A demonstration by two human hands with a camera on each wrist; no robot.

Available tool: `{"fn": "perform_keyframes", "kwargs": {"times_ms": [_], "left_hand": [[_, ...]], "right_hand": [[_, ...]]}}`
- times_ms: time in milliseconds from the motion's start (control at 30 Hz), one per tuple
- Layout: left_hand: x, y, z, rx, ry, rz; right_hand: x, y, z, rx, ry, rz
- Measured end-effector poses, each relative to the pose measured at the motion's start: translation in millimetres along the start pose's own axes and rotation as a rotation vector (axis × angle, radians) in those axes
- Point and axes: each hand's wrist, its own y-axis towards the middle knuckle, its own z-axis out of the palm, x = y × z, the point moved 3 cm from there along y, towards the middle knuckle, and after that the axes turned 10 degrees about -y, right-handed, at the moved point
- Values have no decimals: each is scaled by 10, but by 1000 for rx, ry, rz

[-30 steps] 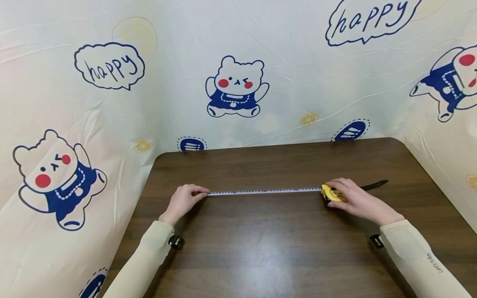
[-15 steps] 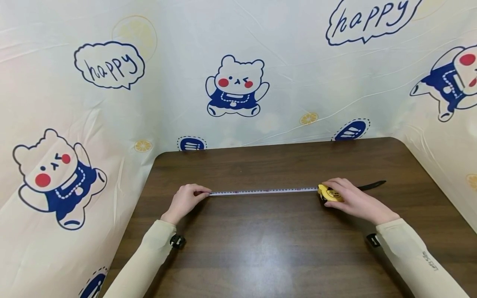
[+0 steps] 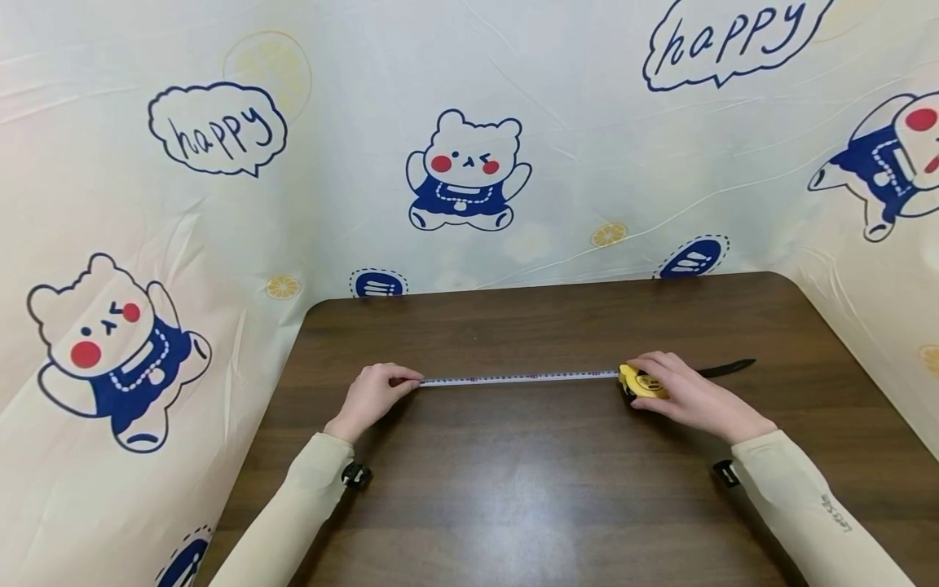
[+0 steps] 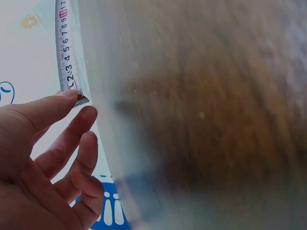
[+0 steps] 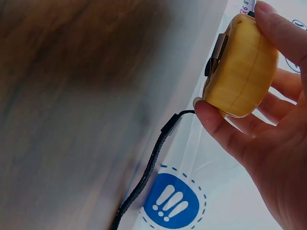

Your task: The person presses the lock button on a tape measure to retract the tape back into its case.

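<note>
A yellow tape measure (image 3: 640, 383) is held in my right hand (image 3: 682, 393), with thumb and fingers gripping its case from two sides in the right wrist view. From the case, a white blade (image 3: 521, 377) with printed numbers runs straight to the left across the table. My left hand (image 3: 372, 398) pinches the free end of that blade between thumb and finger. In the left wrist view, the metal end hook (image 4: 82, 100) shows at the thumb tip, and the other fingers are loosely bent. A black wrist strap (image 5: 152, 163) trails from the case.
The dark wooden table (image 3: 469, 489) has rounded far corners. Behind it and along both sides hangs a pale curtain (image 3: 572, 147) printed with bears, lemon slices and lettering. A small black device (image 3: 355, 475) sits at the left wrist, another (image 3: 726, 473) at the right.
My right hand has moved left with the tape case and strap. My left hand has shifted slightly right, so the exposed blade is shorter.
</note>
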Motion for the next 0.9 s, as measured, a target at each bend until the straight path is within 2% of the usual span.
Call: {"fn": "perform_keyframes", "kwargs": {"times_ms": [900], "left_hand": [[-103, 44, 79, 19, 14, 11]], "right_hand": [[104, 84, 28, 7, 10, -25]]}}
